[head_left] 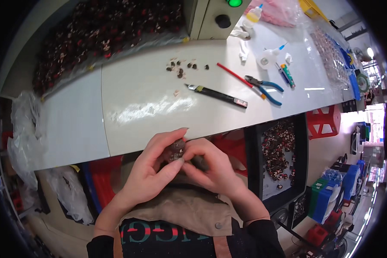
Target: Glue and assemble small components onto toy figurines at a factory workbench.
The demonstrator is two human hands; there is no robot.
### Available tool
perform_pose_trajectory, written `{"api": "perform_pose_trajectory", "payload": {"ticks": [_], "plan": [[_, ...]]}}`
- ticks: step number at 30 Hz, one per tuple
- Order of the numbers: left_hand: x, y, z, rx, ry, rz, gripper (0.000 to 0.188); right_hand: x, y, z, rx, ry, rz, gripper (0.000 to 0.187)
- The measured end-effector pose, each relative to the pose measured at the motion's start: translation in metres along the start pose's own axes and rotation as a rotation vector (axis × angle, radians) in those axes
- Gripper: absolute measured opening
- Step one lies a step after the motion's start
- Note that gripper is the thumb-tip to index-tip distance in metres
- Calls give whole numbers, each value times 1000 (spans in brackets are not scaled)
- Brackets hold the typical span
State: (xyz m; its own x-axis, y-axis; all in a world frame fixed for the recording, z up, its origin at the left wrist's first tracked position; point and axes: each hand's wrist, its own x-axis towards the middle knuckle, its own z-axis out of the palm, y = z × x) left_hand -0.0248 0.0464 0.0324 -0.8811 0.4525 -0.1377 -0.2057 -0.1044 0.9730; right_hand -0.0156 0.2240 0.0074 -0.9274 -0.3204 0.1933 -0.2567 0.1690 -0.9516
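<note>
Close to the table's front edge, my left hand (pixel 152 165) is closed around a small dark brown figure (pixel 175 150) with pale and red spots, probably plastic. My right hand (pixel 211 167) is beside it, thumb and forefinger pinched together against the figure's right side. Whatever lies between those fingertips is hidden. Beyond my hands, a black craft knife (pixel 217 95) rests on the white table (pixel 137 90). Small dark and pale bits (pixel 179 71) are scattered behind the knife.
A red pencil (pixel 234 74), blue-handled pliers (pixel 268 88) and a glue bottle (pixel 268 58) lie to the right. Many dark figures (pixel 112 34) fill a lit booth at back left. Below the table's right side, a black tray (pixel 254 167) holds more. Plastic bags (pixel 28 133) hang left.
</note>
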Motion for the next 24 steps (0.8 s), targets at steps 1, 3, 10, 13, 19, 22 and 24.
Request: {"api": "perform_pose_trajectory", "payload": {"ticks": [1,3,10,13,19,22,24], "plan": [[1,0,0,-63,17,-13,46,3,-5,-9,-13,11,-8,25],[3,2,-7,-90,18,-28,50,13,-16,-42,-222,42,33,18],[28,-5,-23,296,217,216,48,60,2,-124,-726,277,80,16],[33,-8,-27,454,216,194,47,76,29,-129,-927,197,-68,21],[35,-5,-33,423,155,163,45,87,32,-123,-1149,83,36,26],[33,-8,-34,393,179,151,46,91,35,-122,-1132,48,29,24],[31,-8,-35,380,176,148,46,93,36,-124,-1113,41,77,20]]}}
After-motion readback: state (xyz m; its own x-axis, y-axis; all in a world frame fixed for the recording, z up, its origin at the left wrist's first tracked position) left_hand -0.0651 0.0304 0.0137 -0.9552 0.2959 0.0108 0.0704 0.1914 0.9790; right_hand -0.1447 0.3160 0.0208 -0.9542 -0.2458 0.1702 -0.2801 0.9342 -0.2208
